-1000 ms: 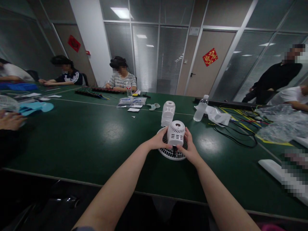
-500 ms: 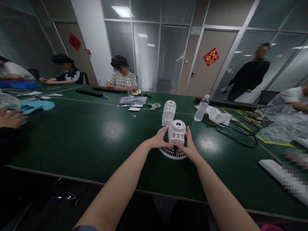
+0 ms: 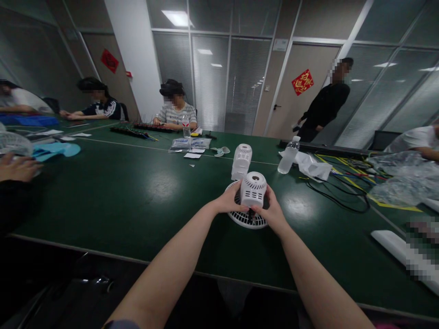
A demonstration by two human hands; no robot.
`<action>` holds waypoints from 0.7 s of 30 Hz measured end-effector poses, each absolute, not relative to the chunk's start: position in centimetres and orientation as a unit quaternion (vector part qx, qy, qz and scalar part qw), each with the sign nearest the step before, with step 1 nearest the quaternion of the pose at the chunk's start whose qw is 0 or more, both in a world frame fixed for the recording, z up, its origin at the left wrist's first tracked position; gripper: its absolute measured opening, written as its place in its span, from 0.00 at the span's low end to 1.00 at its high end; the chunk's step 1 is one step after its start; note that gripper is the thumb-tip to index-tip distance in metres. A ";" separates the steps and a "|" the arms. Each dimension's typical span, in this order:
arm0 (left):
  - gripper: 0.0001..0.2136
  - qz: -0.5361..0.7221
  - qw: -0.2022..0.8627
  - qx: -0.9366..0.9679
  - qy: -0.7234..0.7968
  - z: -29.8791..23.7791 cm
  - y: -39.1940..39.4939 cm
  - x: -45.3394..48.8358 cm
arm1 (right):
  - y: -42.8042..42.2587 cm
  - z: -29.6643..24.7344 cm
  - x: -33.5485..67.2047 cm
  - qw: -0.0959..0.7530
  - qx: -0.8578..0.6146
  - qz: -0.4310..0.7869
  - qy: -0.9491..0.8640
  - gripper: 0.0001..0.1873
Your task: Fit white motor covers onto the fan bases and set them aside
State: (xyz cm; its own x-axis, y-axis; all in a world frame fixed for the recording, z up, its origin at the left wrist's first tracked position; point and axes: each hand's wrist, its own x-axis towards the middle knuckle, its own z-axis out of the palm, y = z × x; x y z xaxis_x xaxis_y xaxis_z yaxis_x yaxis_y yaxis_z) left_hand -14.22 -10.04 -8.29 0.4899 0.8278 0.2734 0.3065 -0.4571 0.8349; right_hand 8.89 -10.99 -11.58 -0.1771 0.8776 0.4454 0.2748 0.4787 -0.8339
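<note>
Both my hands hold a white fan motor housing (image 3: 253,189) with vent slots and a round hole in its top. My left hand (image 3: 230,200) grips its left side, and my right hand (image 3: 273,211) closes on its right side, the thumbs meeting low at the front. Beneath it, a round white fan grille (image 3: 245,220) lies on the green table. A small dark part (image 3: 251,214) shows between the thumbs and the grille; its kind is unclear. Just behind stands a second white slotted housing (image 3: 242,161), upright and apart from my hands.
A water bottle (image 3: 289,155) stands right of the housings, near crumpled white plastic (image 3: 313,165) and black cables (image 3: 338,201). Plastic packets (image 3: 190,144) lie farther back. At left, another person's hand (image 3: 17,168) touches a white grille. Several people sit around; one person (image 3: 324,107) stands behind.
My hands stay on the housing with almost no movement; my right fingers seem wrapped a little closer. The standing person in the background has moved left.
</note>
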 end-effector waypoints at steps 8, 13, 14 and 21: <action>0.55 0.373 0.383 0.764 0.362 -8.5 -10.0 -14.0 | -11.5 -11.2 8.6 0.492 -0.423 0.303 -0.698 0.53; 0.55 0.383 0.386 0.764 0.348 -8.4 -10.0 -14.0 | -11.7 -11.0 8.4 0.495 -0.426 0.291 -0.699 0.52; 0.55 0.385 0.386 0.763 0.346 -8.4 -10.0 -14.0 | -11.6 -11.0 8.3 0.497 -0.424 0.291 -0.699 0.51; 0.56 0.361 0.397 0.761 0.364 -8.5 -10.0 -14.3 | -11.2 -11.4 8.4 0.496 -0.424 0.277 -0.705 0.51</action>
State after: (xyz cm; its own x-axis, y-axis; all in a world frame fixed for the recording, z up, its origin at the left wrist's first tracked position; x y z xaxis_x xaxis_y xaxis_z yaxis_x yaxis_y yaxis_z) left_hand -14.31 -9.96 -8.46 0.4742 0.8407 0.2614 0.2674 -0.4205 0.8670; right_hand 8.44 -11.25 -11.36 -0.1483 0.8733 0.4641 0.3239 0.4863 -0.8115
